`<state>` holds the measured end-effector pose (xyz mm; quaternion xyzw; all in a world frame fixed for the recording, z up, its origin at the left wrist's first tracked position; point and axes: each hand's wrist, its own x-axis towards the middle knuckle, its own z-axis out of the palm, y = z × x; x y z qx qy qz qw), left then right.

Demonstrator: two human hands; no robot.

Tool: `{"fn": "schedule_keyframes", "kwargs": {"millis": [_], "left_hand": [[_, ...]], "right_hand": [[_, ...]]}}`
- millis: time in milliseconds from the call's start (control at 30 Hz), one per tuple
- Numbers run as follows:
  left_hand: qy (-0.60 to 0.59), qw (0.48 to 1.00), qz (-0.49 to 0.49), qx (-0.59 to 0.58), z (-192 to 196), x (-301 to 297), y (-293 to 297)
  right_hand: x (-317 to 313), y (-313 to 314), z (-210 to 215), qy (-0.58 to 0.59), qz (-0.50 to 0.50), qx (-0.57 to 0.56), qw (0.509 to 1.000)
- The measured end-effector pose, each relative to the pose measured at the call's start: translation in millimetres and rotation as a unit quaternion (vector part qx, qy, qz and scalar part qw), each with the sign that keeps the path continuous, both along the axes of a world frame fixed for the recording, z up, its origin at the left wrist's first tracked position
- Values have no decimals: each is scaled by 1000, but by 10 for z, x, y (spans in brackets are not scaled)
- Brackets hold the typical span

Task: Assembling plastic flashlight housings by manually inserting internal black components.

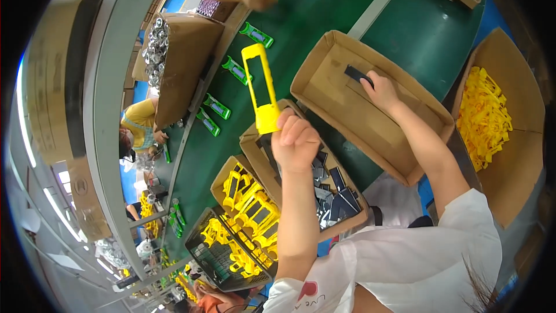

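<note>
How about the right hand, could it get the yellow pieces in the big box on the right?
Probably yes: the big box looks open on top, but the right hand holds a dark piece, and the cardboard tray's side lies between.

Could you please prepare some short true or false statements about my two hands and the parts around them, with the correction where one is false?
1. The left hand holds a yellow plastic frame. True.
2. The right hand is empty. False: it holds a dark strip.
3. The yellow plastic frame and the dark strip touch each other. False: they are apart.
4. In this view, the right hand appears over the long cardboard box. True.
5. The large carton at the right contains green parts. False: it contains yellow plastic parts.
6. Green plastic parts lie on the green work surface. True.
</note>
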<state>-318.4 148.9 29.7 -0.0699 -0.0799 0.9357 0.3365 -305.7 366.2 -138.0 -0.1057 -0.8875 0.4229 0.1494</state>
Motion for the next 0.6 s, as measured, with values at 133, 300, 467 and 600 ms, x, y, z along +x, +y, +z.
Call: {"fn": "schedule_keyframes", "kwargs": {"millis": [133, 300, 467, 600], "left_hand": [[-8, 1000, -22, 8, -120, -135, 385], [15, 998, -63, 0, -234, -305, 603], [74, 987, -90, -112, -363, -507, 746], [2, 987, -102, -126, -676, -420, 686]], "right_hand": [[50, -103, -62, 21, 4, -2, 1000], [25, -134, -11, 48, -9, -9, 999], [21, -162, 67, 42, -8, 8, 999], [46, -156, 0, 27, 6, 3, 1000]]}}
